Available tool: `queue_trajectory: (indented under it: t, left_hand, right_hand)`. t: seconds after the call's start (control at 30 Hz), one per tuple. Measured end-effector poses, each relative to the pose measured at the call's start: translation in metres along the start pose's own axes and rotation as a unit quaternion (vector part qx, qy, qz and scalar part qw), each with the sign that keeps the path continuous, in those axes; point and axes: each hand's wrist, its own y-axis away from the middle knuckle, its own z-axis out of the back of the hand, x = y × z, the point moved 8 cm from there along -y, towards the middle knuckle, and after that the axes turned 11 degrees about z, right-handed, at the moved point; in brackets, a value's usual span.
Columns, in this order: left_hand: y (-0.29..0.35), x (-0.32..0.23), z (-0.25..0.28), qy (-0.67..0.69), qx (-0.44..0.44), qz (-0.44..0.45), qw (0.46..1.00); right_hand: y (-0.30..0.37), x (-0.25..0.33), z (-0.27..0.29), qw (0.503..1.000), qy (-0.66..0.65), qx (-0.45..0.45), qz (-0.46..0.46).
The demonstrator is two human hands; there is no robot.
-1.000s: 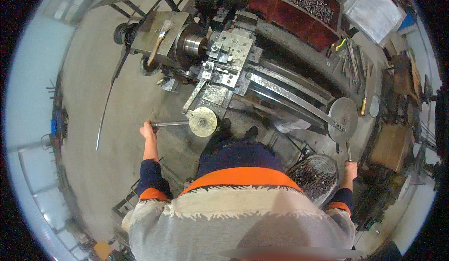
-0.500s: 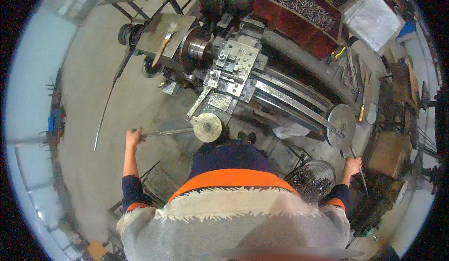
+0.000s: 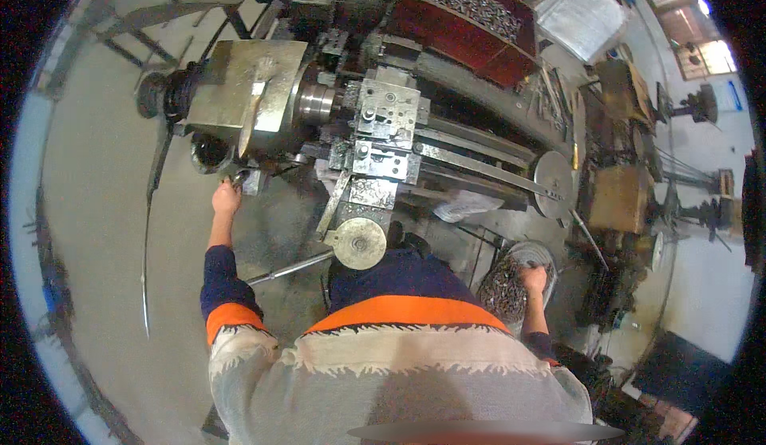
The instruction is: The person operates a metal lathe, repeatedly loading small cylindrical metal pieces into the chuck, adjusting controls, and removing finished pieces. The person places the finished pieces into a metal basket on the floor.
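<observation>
My left hand (image 3: pixel 227 195) reaches to the front of the lathe's headstock (image 3: pixel 215 86), its fingers closed at small metal parts under the headstock cover; what they grip is too small to make out. My right hand (image 3: pixel 536 276) is down at a round metal bucket (image 3: pixel 538 252) of small dark metal pieces (image 3: pixel 501 292). Its fingers are curled over the pieces, and whatever is in them is hidden. Between my hands stands the carriage with its tool block (image 3: pixel 385 110), a round pale handwheel disc (image 3: pixel 359 244) and a long lever (image 3: pixel 291 269).
A wooden-handled brush (image 3: pixel 251 118) lies on the headstock. Behind the bed sits a dark red box (image 3: pixel 463 34) with many small metal parts. A second disc (image 3: pixel 552 183) with a long rod (image 3: pixel 589 240) is at the bed's right end. Another machine (image 3: pixel 614 197) stands at the right.
My left hand has left the long lever and moved up to the headstock. My right hand has let go of the rod at the right disc and moved left to the bucket.
</observation>
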Motion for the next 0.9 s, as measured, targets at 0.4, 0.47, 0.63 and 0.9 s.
queue_trajectory:
  t: [0.4,0.47,0.63,0.9]
  left_hand:
    - [-0.016,-0.011,-0.1,0.152,0.006,0.137,0.979]
    - [-0.007,-0.016,-0.067,0.15,0.024,0.07,0.986]
    - [-0.024,0.022,-0.091,0.09,0.119,0.031,0.988]
    - [-0.028,0.091,-0.028,0.278,0.083,0.043,0.956]
  right_hand:
    - [0.057,0.016,0.015,0.998,-0.036,-0.044,0.014]
    - [0.041,0.014,0.019,0.996,-0.037,-0.069,0.049]
    - [-0.004,0.167,0.109,0.967,-0.071,-0.11,0.219]
    - [0.045,0.5,0.178,0.781,-0.121,-0.109,0.603]
